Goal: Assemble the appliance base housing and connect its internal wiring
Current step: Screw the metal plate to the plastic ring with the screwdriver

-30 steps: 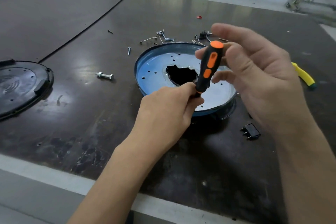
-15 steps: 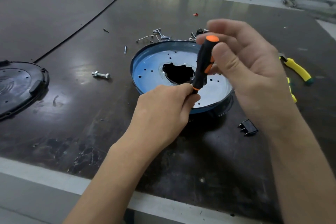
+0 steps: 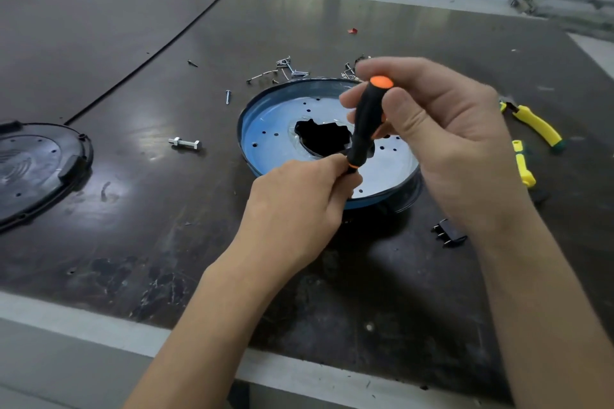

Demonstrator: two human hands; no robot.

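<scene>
The round blue-rimmed metal base plate with a jagged dark hole in its middle (image 3: pixel 279 123) lies flat on the dark worn tabletop (image 3: pixel 133 236), and both hands work just above its near edge. The right hand (image 3: pixel 442 139) is curled around the upper part of a black screwdriver handle with an orange cap (image 3: pixel 365 119), thumb and fingertips wrapped on it, the tool tilted a little. The left hand (image 3: pixel 299 206) is closed at the lower orange collar of that handle, fingers pinched around the shaft; what sits at the tip is hidden by them.

Behind the plate lies a scatter of small silver screws (image 3: pixel 282 71). To its left lies a silver bolt with a nut (image 3: pixel 185 143), and far left a black round plastic cover (image 3: pixel 33 169). To the plate's right are yellow-handled pliers (image 3: pixel 531 126), and just off its near right edge a small black plug-like part with metal pins (image 3: pixel 448 232).
</scene>
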